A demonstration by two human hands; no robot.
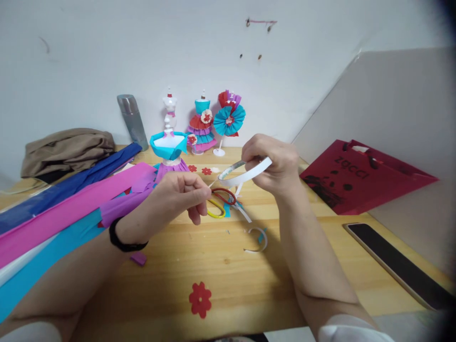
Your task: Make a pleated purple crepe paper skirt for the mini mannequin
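My right hand (272, 164) grips a white roll of tape (245, 175) above the middle of the table. To its left, my left hand (185, 194) pinches the end of a thin strip that runs to the roll. Scissors with a red and a yellow handle loop (217, 209) lie just below and between the hands, beside white strips (243, 213) and a blue scrap. Nearer me on the wood are a curled white strip (264, 241) and a red paper flower (200, 299).
Three decorated dress-form figures (202, 126) stand by the wall, beside a grey bottle (132, 121). Rolled coloured paper (81, 204) and a brown cloth (67, 152) cover the left side. A red bag (356, 175) and a phone (395, 261) are at the right.
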